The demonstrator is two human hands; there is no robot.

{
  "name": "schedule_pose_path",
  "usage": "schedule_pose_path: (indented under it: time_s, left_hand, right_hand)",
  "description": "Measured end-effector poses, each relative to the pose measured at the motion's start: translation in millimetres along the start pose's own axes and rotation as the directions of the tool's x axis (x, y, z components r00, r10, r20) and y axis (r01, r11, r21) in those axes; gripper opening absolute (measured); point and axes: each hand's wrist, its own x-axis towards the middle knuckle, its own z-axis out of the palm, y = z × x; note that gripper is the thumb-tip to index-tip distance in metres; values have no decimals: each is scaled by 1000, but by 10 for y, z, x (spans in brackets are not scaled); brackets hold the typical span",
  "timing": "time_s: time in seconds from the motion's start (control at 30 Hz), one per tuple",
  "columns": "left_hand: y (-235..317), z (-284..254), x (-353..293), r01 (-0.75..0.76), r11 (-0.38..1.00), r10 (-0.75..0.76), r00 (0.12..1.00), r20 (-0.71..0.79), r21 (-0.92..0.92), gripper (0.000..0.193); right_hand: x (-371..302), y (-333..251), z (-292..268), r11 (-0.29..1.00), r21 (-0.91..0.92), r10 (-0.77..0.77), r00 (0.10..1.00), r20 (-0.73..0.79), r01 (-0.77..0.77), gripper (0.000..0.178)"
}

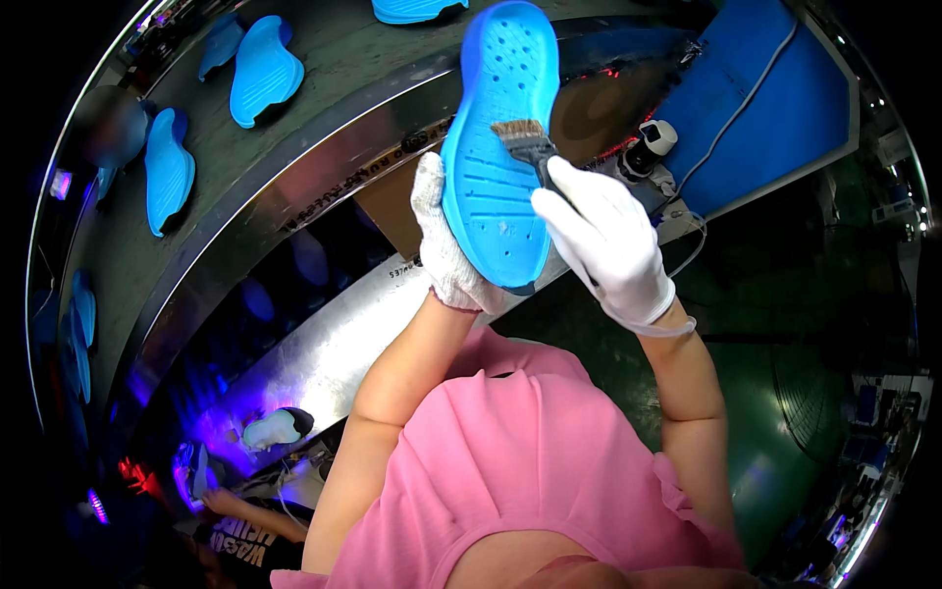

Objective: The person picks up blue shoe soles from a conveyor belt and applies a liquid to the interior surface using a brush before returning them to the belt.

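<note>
Pink top (pixel 535 442), worn, nearest the camera, below the grip; two gloved hands, one sole, one brush.
Left to right: loose blue soles (pixel 267 74) on a dark surface (pixel 339 49), well left of the grip; left hand (pixel 449 240), white-gloved, clamped on the lower left edge of one blue shoe sole (pixel 483 169), which stands lengthwise above and between the wrists, ridged and holed face to camera; brush (pixel 530 145), brown-bristled, at that face; right hand (pixel 610 240), white-gloved, fingers closed on the brush's handle; black-and-white device (pixel 652 147), just right of this grip; blue panel (pixel 770 118), farther right.
</note>
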Motion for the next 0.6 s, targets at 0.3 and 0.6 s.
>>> schedule_pose_path:
  time_s: [0.3, 0.6]
  left_hand:
    - [156, 56, 71, -67, 979, 58, 997, 54, 193, 84]
    - [-83, 94, -118, 2, 992, 4, 999, -50, 128, 76]
  right_hand:
    - [-31, -224, -220, 974, -104, -174, 957, 232, 202, 36]
    - [40, -97, -191, 912, 325, 285, 957, -62, -250, 29]
